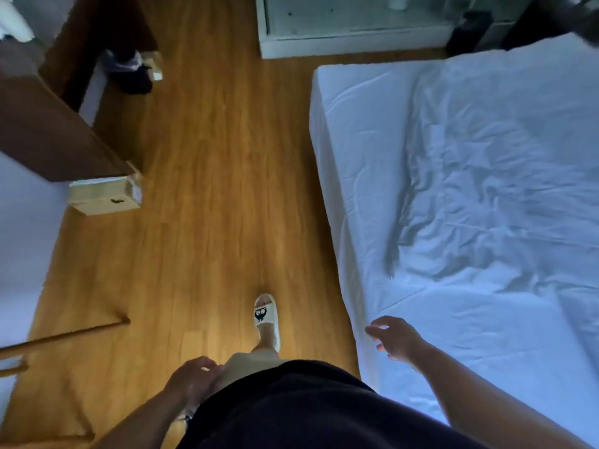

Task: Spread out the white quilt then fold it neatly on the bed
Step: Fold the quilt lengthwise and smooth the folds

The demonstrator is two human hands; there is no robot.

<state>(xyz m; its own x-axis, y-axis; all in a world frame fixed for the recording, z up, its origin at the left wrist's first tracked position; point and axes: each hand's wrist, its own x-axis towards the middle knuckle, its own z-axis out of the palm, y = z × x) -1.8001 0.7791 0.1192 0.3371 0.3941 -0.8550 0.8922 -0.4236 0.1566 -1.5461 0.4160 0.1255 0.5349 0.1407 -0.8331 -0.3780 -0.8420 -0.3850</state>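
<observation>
The white quilt lies crumpled and wrinkled over the right part of the bed, whose white sheet shows bare along the left edge. My right hand hovers over the bed's near left edge with fingers apart, holding nothing. My left hand hangs by my hip against light shorts, fingers loosely curled and empty. I stand on the floor left of the bed, one foot in a white slipper stepping forward.
Wooden floor runs between the bed and a dark wooden desk at left. A small cardboard box sits by the desk. A white cabinet stands at the far wall. Wooden poles lie at lower left.
</observation>
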